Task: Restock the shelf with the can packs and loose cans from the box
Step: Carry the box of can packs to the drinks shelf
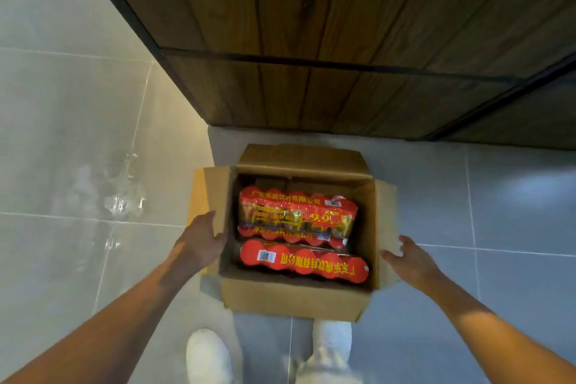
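A grey tiled floor [78,134] fills the view, with a dark wooden shelf unit [311,40] rising at its far side. An open cardboard box [296,296] stands on the floor near the unit. Inside it lie the far can pack [296,215] and the near can pack [305,262], both red. The left hand [202,243] grips the box's left flap. The right hand [411,259], fingers spread and loose, touches the right flap.

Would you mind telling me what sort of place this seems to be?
Probably a shop or its stockroom: an open cardboard box on a grey tiled floor holds shrink-wrapped red can packs with a price-like print, beside a wood-panelled unit.
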`<state>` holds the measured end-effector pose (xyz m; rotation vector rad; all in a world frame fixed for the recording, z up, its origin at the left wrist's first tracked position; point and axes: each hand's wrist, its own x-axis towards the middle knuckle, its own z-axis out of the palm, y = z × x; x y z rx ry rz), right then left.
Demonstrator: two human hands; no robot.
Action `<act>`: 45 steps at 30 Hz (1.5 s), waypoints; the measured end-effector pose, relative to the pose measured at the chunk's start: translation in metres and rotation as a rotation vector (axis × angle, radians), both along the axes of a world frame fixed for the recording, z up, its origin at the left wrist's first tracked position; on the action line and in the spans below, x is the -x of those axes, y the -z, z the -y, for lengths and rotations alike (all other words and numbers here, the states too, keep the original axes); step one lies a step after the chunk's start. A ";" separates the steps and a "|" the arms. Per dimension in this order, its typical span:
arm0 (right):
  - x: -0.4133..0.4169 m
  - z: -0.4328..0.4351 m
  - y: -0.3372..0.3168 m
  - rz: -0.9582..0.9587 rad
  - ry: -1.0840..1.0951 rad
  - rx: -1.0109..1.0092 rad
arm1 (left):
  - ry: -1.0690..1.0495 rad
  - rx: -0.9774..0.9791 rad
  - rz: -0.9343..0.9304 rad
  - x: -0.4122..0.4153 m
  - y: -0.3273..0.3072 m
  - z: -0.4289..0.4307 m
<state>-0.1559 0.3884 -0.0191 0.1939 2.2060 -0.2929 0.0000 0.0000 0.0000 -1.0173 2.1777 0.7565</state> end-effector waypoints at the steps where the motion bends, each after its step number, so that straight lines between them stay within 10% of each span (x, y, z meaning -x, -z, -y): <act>1: -0.002 0.000 0.011 0.010 0.011 -0.023 | -0.005 0.007 0.040 -0.001 0.014 0.000; 22: 0.021 0.017 0.107 -0.036 -0.040 -0.064 | -0.160 0.225 0.162 0.012 0.143 -0.002; 45: -0.018 0.082 0.044 -0.081 -0.340 -0.100 | -0.222 0.151 0.163 -0.109 0.092 0.025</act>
